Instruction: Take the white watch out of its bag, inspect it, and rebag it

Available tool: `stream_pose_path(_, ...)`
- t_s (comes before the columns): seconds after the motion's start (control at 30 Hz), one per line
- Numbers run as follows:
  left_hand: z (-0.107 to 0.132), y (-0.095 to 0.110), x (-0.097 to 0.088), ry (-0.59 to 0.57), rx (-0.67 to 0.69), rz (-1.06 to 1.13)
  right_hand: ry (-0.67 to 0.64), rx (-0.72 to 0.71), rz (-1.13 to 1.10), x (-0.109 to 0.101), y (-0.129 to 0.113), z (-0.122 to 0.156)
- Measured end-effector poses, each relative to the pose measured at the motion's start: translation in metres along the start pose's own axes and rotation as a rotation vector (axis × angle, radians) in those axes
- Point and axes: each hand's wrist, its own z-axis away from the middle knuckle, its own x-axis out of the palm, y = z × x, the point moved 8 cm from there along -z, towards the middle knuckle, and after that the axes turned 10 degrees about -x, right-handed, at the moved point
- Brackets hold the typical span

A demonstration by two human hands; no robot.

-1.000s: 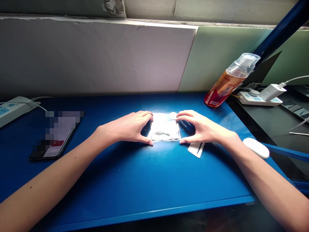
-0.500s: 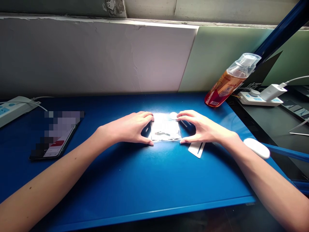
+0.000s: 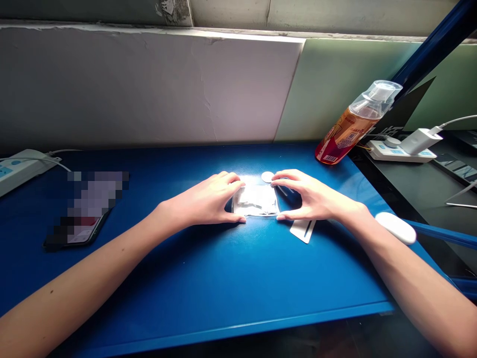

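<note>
A small shiny packet [image 3: 257, 200], silvery or clear, lies flat on the blue table between my two hands, washed out by glare. My left hand [image 3: 212, 199] reaches over its left side, thumb and fingers spread apart along the near and far parts. At the right side my right hand [image 3: 307, 195] is also open, thumb near the lower right corner and fingertips by a small round white disc [image 3: 267, 177]. Whether the right fingertips touch the disc, I cannot tell. Partly under the right hand lies a white card [image 3: 302, 231] with a dark stripe.
A phone [image 3: 87, 214], partly pixelated, lies on the table [image 3: 223, 293] at left, near a power strip [image 3: 26, 169]. To the right are an orange-red bottle [image 3: 346, 132], a white oval case [image 3: 395, 227] and another power strip [image 3: 400, 151] with a charger.
My left hand has moved slightly right, farther over the packet's left side. The right hand has stayed almost where it was.
</note>
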Motion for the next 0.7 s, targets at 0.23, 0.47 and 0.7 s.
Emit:
stream_pose_path(0.23, -0.001, 0.006, -0.002, 0.061, 0.061, 0.004, 0.016, -0.036, -0.012, -0.002, -0.003, 0.001)
stream_pose_path(0.47, -0.002, 0.007, -0.002, 0.09, 0.087, -0.066, 0.135, -0.143, -0.024, -0.011, -0.017, -0.002)
stream_pose_path(0.7, -0.004, 0.011, -0.003, 0.164, 0.11, -0.206, 0.34, -0.138, -0.034, -0.023, -0.02, -0.002)
